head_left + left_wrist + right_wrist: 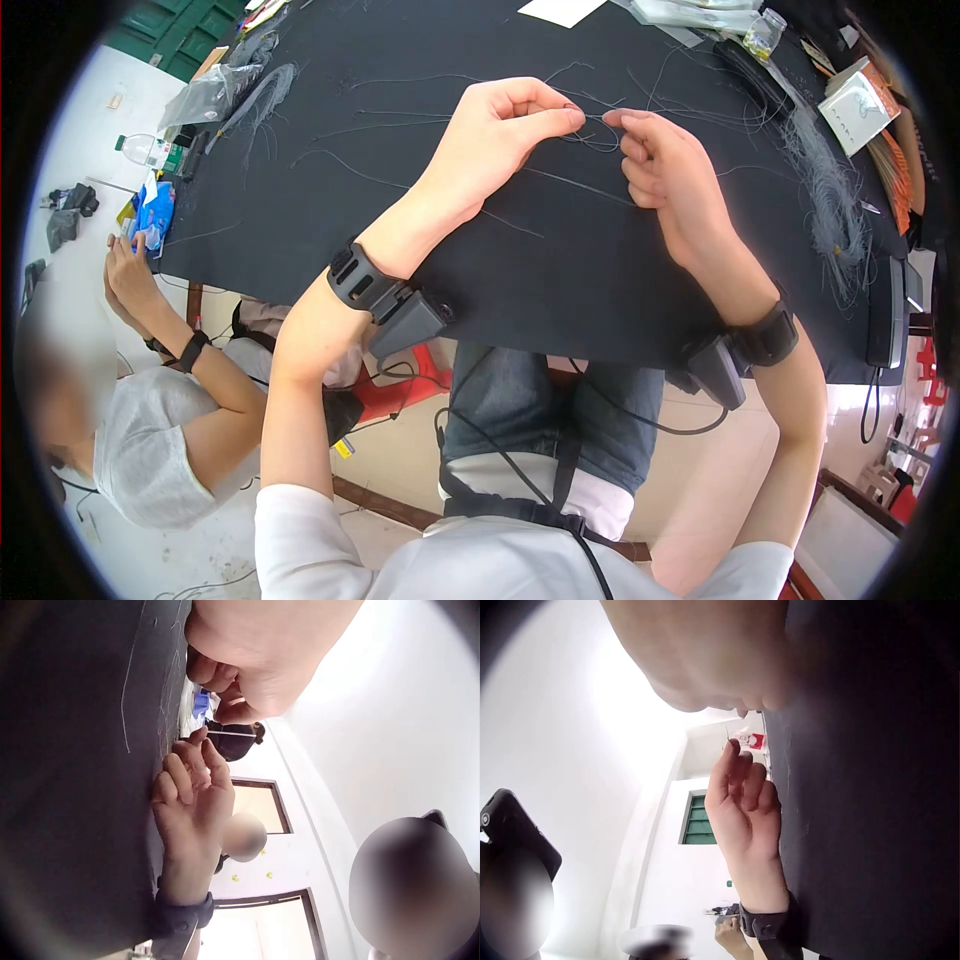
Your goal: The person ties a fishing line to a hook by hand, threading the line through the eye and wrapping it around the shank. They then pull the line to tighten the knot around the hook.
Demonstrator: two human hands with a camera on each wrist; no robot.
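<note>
In the head view the left hand pinches a thin grey strand between thumb and forefinger, above the black table. Just right of it, the right hand pinches the strand's other side with thumb and forefinger, its remaining fingers curled. A small gap separates the two hands, and fine loops hang there. The left wrist view shows the left hand large at the top and the right hand below. In the right wrist view the left hand faces the right hand; the strand's exact ends cannot be made out.
Loose strands lie across the black table. A strand bundle is at the right edge, near a white box and a small jar. Another bundle lies at the upper left. A second person sits at left.
</note>
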